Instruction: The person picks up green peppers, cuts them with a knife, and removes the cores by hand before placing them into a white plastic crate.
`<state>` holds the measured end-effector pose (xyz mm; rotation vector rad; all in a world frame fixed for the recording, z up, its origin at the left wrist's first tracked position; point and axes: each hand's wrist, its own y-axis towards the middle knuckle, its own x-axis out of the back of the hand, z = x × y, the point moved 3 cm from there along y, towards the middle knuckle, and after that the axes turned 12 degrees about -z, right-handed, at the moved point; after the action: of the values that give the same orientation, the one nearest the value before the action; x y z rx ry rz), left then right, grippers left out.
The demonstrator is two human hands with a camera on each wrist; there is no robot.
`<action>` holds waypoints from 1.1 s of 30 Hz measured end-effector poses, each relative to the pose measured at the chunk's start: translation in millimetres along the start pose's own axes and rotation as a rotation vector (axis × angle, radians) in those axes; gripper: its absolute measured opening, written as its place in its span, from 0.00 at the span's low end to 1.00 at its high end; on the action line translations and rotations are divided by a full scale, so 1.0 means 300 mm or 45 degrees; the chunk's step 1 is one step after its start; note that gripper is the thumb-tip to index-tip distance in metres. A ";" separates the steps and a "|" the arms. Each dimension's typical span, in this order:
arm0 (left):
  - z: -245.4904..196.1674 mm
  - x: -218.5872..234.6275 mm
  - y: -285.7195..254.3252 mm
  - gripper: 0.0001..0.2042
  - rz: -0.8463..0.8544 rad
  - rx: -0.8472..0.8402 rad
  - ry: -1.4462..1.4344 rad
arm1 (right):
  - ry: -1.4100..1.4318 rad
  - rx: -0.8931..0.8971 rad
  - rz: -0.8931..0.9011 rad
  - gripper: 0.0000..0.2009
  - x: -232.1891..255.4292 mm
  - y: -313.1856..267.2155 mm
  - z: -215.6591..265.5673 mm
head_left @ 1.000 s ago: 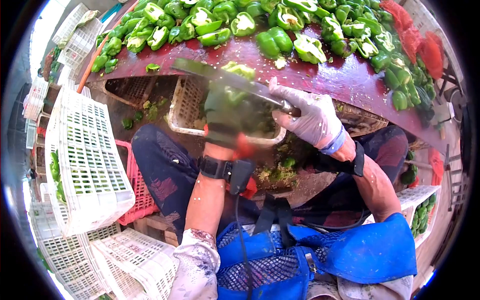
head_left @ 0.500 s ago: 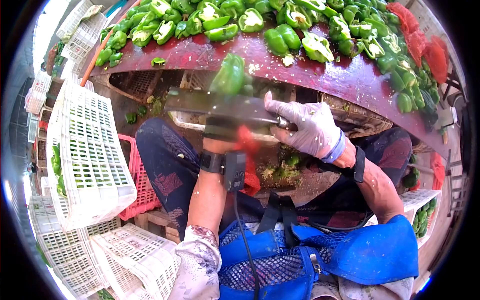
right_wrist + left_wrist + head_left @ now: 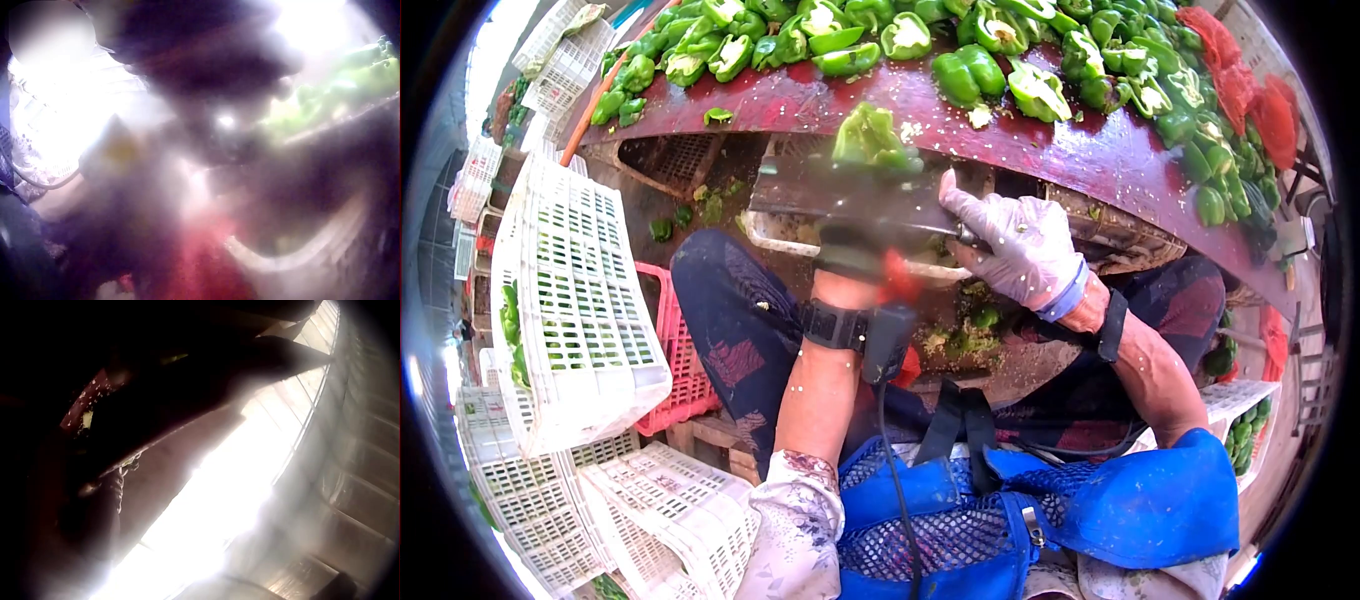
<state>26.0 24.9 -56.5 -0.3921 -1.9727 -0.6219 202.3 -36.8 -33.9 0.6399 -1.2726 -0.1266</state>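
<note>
In the head view my right hand (image 3: pixel 1030 250), in a thin pale glove, grips the handle of a wide-bladed knife (image 3: pixel 800 200) whose dark blade blurs across the middle. Behind the blade rises a green bell pepper (image 3: pixel 868 138), its top showing pale green. My left hand (image 3: pixel 850 255) wears a dark glove and holds the pepper from below; the blade and blur hide most of its fingers. In the left wrist view a dark shape covers much of the picture. The right wrist view is heavily blurred.
Cut bell peppers (image 3: pixel 905 36) cover the back of the dark red table (image 3: pixel 790 100). A white-rimmed basket (image 3: pixel 780 240) stands below the table edge, between the knees. White crates (image 3: pixel 590 310) and a red crate (image 3: pixel 685 370) are stacked at left. Red netting (image 3: pixel 1270 120) lies at right.
The knife has swung from a narrow slant to showing its broad face in front of the pepper. The pepper's smooth green side showed half a second ago; now a paler, uneven top shows.
</note>
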 end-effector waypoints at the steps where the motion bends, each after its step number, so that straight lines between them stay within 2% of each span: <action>1: 0.007 -0.014 0.004 0.20 -0.139 -0.108 0.034 | -0.072 0.014 0.017 0.32 -0.005 0.002 -0.010; 3: 0.026 -0.047 0.004 0.19 -0.423 -0.320 0.105 | -0.140 0.040 0.069 0.33 -0.017 0.005 -0.034; 5: 0.035 -0.068 -0.007 0.18 -0.702 -0.533 0.176 | -0.148 0.090 0.024 0.33 -0.013 0.004 -0.053; 6: 0.028 -0.049 0.010 0.18 -0.455 -0.325 0.095 | -0.151 0.114 0.003 0.33 -0.012 0.006 -0.057; 7: 0.024 -0.043 0.018 0.18 -0.370 -0.189 -0.050 | -0.187 0.066 0.092 0.32 -0.010 0.019 -0.065; 8: 0.029 -0.037 0.025 0.18 -0.308 -0.025 -0.278 | -0.193 0.066 0.081 0.32 -0.015 0.021 -0.081; 11: 0.054 -0.056 0.041 0.18 -0.340 0.478 -1.519 | -0.187 0.034 0.098 0.32 -0.022 0.024 -0.119; 13: 0.050 -0.060 0.038 0.17 -0.312 0.592 -1.803 | -0.123 0.046 0.028 0.31 -0.019 0.020 -0.136; 18: 0.017 -0.088 0.027 0.17 -0.312 0.686 -1.864 | -0.138 0.081 -0.042 0.27 -0.041 0.046 -0.158; 19: 0.025 -0.086 0.036 0.17 -0.316 0.733 -1.870 | -0.077 0.164 -0.169 0.26 -0.043 0.049 -0.189; 21: 0.059 -0.072 0.064 0.16 -0.309 0.772 -1.814 | -0.161 -0.099 -0.030 0.23 -0.049 0.073 -0.280; 22: 0.084 -0.061 0.078 0.16 -0.288 0.751 -1.759 | -0.391 -0.142 -0.049 0.22 -0.053 0.080 -0.333; 24: 0.150 -0.052 0.068 0.18 -0.295 0.439 -1.786 | -0.455 -0.395 -0.212 0.23 -0.005 0.105 -0.456; 25: 0.159 -0.051 0.065 0.19 -0.233 0.669 -2.173 | -0.453 -0.475 -0.349 0.24 0.043 0.121 -0.465; 26: 0.161 -0.057 0.061 0.19 -0.154 0.906 -2.554 | -0.647 -0.488 -0.317 0.22 0.068 0.152 -0.483; 27: 0.165 -0.055 0.057 0.19 -0.187 0.820 -2.466 | -0.668 -0.593 -0.326 0.23 0.115 0.181 -0.487; 28: 0.164 -0.056 0.053 0.19 -0.224 0.869 -2.375 | -0.689 -0.702 -0.335 0.23 0.147 0.200 -0.493; 30: 0.157 -0.060 0.045 0.19 -0.300 0.964 -2.193 | -0.816 -0.873 -0.287 0.27 0.137 0.203 -0.613; 31: 0.156 -0.067 0.047 0.19 -0.270 0.941 -2.276 | -0.798 -0.902 -0.252 0.27 0.129 0.207 -0.643; 33: 0.160 -0.085 0.050 0.20 -0.213 0.894 -2.440 | -0.787 -0.729 -0.291 0.27 0.068 0.206 -0.659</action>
<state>10.7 64.6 -93.6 -0.3645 -3.7785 0.8326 373.8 79.4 -13.9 0.2420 -1.6479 -0.8996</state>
